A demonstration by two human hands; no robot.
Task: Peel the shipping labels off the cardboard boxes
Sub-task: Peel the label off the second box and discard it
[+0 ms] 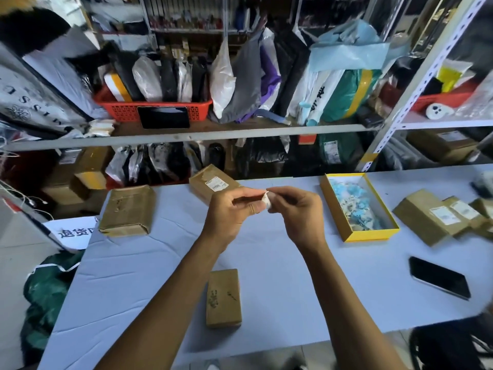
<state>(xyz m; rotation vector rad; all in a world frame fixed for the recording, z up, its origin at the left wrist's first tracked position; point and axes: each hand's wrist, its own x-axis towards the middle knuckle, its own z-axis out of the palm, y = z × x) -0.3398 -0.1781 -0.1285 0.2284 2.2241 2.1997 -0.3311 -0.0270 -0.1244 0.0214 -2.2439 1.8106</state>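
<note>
My left hand [232, 209] and my right hand [298, 212] meet above the middle of the table, both pinching a small crumpled white label [266, 201]. Below my arms lies a small cardboard box [224, 297] with only torn label traces on top. A bare box [128, 210] sits at the left. At the far edge, a box [210, 182] carries a white label [217, 185]. On the right stand boxes [432, 217] with labels [444, 215].
An open yellow box [373, 235] holding blue and white scraps sits right of my hands. A black phone [438, 281] lies at the front right. The table [149, 289] has a pale blue cover. Shelves packed with bags stand behind.
</note>
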